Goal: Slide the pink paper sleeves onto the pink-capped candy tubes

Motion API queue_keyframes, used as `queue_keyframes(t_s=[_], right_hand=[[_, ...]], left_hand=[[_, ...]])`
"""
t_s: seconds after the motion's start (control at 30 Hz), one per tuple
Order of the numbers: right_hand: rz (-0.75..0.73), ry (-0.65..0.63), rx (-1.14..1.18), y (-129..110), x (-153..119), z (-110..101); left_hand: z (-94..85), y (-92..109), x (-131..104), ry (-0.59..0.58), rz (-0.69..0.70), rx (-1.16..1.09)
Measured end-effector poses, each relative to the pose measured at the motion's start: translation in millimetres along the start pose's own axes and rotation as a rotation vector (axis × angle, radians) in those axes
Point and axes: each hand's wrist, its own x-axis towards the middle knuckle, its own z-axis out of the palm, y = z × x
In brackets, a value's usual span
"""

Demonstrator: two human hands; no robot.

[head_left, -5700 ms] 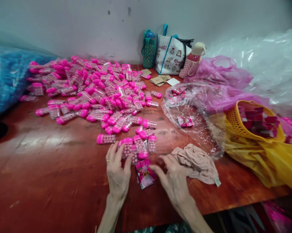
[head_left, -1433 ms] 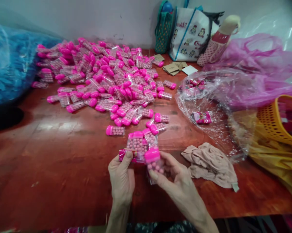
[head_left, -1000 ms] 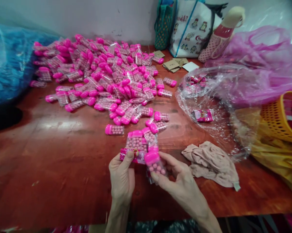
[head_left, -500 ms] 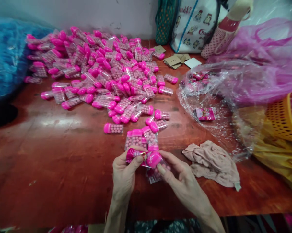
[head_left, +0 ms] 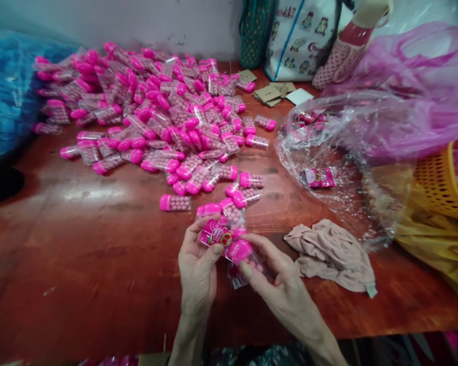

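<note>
My left hand [head_left: 199, 254] pinches a printed pink label sleeve [head_left: 214, 235] between thumb and fingers. In my right hand [head_left: 270, 269] is a small clear candy box [head_left: 241, 252] with a pink cap and pink balls inside, held tilted with its cap toward the label. Cap and label meet or overlap; whether the label goes around the cap I cannot tell. Beneath my hands lie more labels [head_left: 237, 278], partly hidden. Just beyond them, several candy boxes [head_left: 232, 213] rest close together on the table.
A large heap of candy boxes [head_left: 156, 112] covers the back of the wooden table [head_left: 80, 264]. To the right are a crumpled beige cloth [head_left: 330, 256], a clear plastic bag [head_left: 343, 203] with pink packets, and a yellow basket [head_left: 438, 173]. A blue bag [head_left: 11, 96] sits at left.
My left hand has turned the label so its printed face shows more. The candy box in my right hand has tilted and shifted slightly down. The whole view has shifted a little.
</note>
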Motion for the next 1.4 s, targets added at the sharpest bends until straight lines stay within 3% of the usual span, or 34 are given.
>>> queue_keyframes(t_s=[0.17, 0.27, 0.43, 0.63, 0.83, 1.0, 1.2, 1.3, 1.4], right_hand=[[-0.116, 0.035, 0.057, -1.3, 1.7, 4.9], [-0.081, 0.102, 0.158, 2.2, 1.5, 9.3], [0.008, 0.234, 0.133, 6.7, 0.9, 12.2], [-0.169, 0.264, 0.076, 2.6, -0.1, 10.7], [-0.213, 0.245, 0.067, 0.4, -0.6, 12.9], [-0.427, 0.324, -0.115, 6.2, -4.8, 18.8], [-0.58, 0.409, -0.227, 14.6, -7.7, 24.8], [-0.519, 0.367, -0.141, 8.7, -5.2, 21.5], [-0.371, 0.283, -0.038, 0.9, -3.6, 16.5]], left_hand=[[9.7, 1.1, -12.9, -0.043, -0.197, -0.054], [12.5, 2.1, -15.6, -0.085, -0.315, -0.068], [13.9, -1.7, -9.5, -0.094, -0.327, -0.139], [7.6, -3.7, -9.4, -0.24, -0.43, -0.165], [4.9, -1.1, -15.1, -0.229, -0.379, -0.17], [8.4, -1.5, -19.0, -0.178, -0.301, -0.216], [7.9, -3.1, -18.5, -0.245, -0.439, -0.275], [8.4, -1.9, -17.6, -0.257, -0.405, -0.257], [8.1, -0.3, -17.1, -0.252, -0.278, -0.195]])
